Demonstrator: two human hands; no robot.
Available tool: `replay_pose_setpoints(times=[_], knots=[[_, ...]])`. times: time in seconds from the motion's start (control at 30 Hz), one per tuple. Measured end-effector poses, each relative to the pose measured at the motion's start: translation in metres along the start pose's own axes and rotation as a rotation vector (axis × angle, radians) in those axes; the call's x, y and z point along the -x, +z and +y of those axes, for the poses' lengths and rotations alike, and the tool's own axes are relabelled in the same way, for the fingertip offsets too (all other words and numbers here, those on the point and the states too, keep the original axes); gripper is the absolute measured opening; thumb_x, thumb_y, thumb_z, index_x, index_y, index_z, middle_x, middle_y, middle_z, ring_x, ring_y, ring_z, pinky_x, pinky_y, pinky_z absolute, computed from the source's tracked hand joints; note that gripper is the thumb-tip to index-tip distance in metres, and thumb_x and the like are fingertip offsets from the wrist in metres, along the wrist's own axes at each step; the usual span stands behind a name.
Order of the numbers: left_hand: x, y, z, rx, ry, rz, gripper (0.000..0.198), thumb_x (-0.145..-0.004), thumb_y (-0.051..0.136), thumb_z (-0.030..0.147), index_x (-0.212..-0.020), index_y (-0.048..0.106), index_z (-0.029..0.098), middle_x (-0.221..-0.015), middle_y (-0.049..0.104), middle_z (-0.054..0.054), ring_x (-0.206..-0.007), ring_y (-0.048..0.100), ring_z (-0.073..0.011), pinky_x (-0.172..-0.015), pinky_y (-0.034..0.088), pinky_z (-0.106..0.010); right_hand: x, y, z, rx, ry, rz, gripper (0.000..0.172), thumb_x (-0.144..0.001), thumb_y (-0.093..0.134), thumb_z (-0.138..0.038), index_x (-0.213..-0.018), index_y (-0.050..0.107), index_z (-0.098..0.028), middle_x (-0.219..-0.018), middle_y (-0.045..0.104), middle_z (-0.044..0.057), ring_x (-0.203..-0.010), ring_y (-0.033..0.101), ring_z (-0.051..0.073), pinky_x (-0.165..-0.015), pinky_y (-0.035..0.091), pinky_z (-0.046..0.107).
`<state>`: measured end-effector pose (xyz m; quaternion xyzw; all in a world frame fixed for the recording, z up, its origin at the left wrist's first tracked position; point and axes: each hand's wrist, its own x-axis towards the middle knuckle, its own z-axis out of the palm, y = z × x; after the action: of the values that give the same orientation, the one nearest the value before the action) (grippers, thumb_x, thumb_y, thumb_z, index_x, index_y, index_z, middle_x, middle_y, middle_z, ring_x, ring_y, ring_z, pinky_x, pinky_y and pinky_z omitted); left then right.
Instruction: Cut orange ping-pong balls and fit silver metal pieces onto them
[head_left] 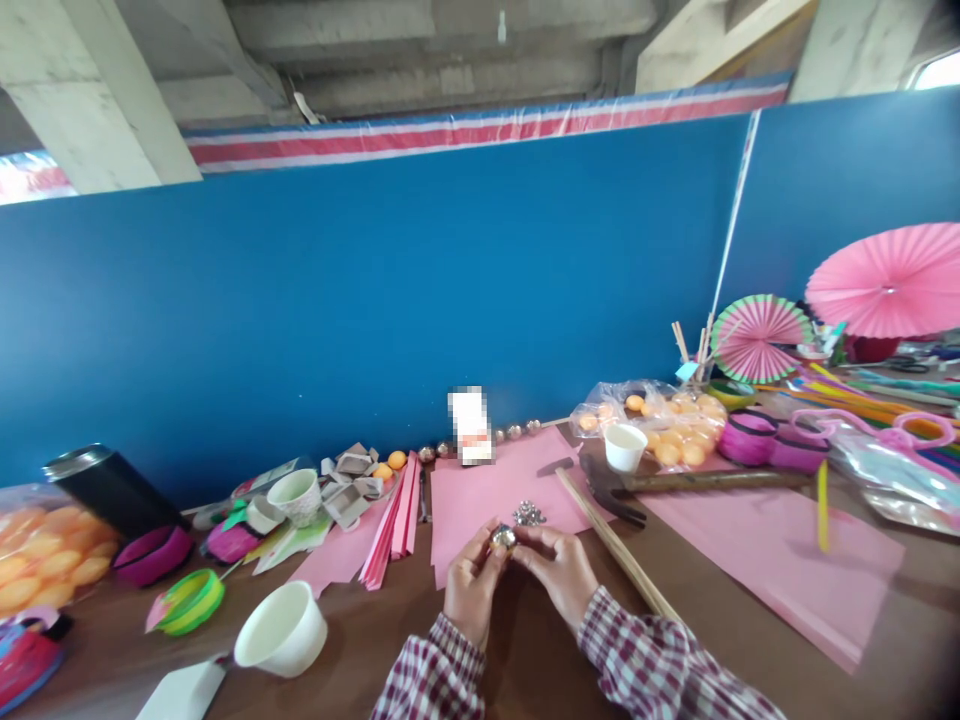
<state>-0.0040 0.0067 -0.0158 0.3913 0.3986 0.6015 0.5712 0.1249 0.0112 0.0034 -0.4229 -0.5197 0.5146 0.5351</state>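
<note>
Between my two hands is a small, shiny, round metal ball, silver with a golden tint. My left hand is closed on it from the left, thumb and fingers pinching its side. From the right, the thumb and fingertips of my right hand close in against the same ball; its far side is hidden. Just beyond the fingers, a little heap of small silvery pieces lies on a pink paper sheet. They are too small to name surely.
A hammer and a wooden stick lie to the right. Leftward stand a white bowl, folded pink paper strips and a dark flask. Several shiny balls line the blue partition. A bag of orange balls sits behind the hammer.
</note>
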Motion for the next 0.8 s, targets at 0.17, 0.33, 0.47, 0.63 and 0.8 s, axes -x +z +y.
replay_pose_setpoints(times=[0.17, 0.33, 0.47, 0.63, 0.8], knots=[[0.001, 0.002, 0.001, 0.049, 0.014, 0.012, 0.041, -0.063, 0.066, 0.025, -0.103, 0.059, 0.020, -0.107, 0.060, -0.008, -0.103, 0.052, -0.0234, -0.092, 0.039, -0.039, -0.003, 0.002, 0.002, -0.060, 0.027, -0.005, 0.033, -0.060, 0.066, -0.041, -0.084, 0.065, -0.018, -0.083, 0.067, 0.005, -0.082, 0.061, 0.023, -0.075, 0.049, 0.035], [0.005, 0.011, 0.012, 0.178, -0.063, 0.032, 0.039, -0.063, 0.066, 0.024, -0.102, 0.060, 0.021, -0.104, 0.062, -0.007, -0.096, 0.056, -0.0200, -0.087, 0.043, -0.035, -0.004, 0.003, 0.001, -0.061, 0.033, -0.019, 0.031, -0.063, 0.064, -0.042, -0.084, 0.063, -0.019, -0.085, 0.066, 0.005, -0.083, 0.060, 0.023, -0.073, 0.050, 0.036], [0.006, 0.012, 0.015, 0.224, -0.086, 0.058, 0.041, -0.064, 0.065, 0.026, -0.104, 0.059, 0.019, -0.100, 0.063, -0.008, -0.092, 0.058, -0.0190, -0.083, 0.046, -0.033, -0.003, 0.005, 0.001, -0.056, -0.042, -0.044, 0.033, -0.062, 0.066, -0.036, -0.090, 0.060, -0.019, -0.089, 0.065, 0.005, -0.083, 0.060, 0.021, -0.077, 0.048, 0.035], [0.007, 0.012, 0.014, 0.239, -0.091, 0.039, 0.041, -0.066, 0.064, 0.027, -0.105, 0.058, 0.018, -0.100, 0.062, -0.009, -0.090, 0.058, -0.0184, -0.082, 0.045, -0.033, -0.002, 0.008, 0.000, -0.017, -0.089, -0.048, 0.035, -0.064, 0.065, -0.032, -0.096, 0.058, -0.020, -0.093, 0.063, 0.006, -0.081, 0.059, 0.020, -0.075, 0.048, 0.034], [0.007, 0.012, 0.016, 0.199, -0.101, 0.029, 0.043, -0.064, 0.065, 0.026, -0.105, 0.057, 0.017, -0.097, 0.063, -0.009, -0.088, 0.059, -0.0186, -0.081, 0.045, -0.033, 0.000, 0.008, -0.004, 0.132, -0.163, -0.040, 0.028, -0.069, 0.060, -0.030, -0.096, 0.058, -0.021, -0.093, 0.061, 0.006, -0.080, 0.058, 0.018, -0.071, 0.049, 0.031]])
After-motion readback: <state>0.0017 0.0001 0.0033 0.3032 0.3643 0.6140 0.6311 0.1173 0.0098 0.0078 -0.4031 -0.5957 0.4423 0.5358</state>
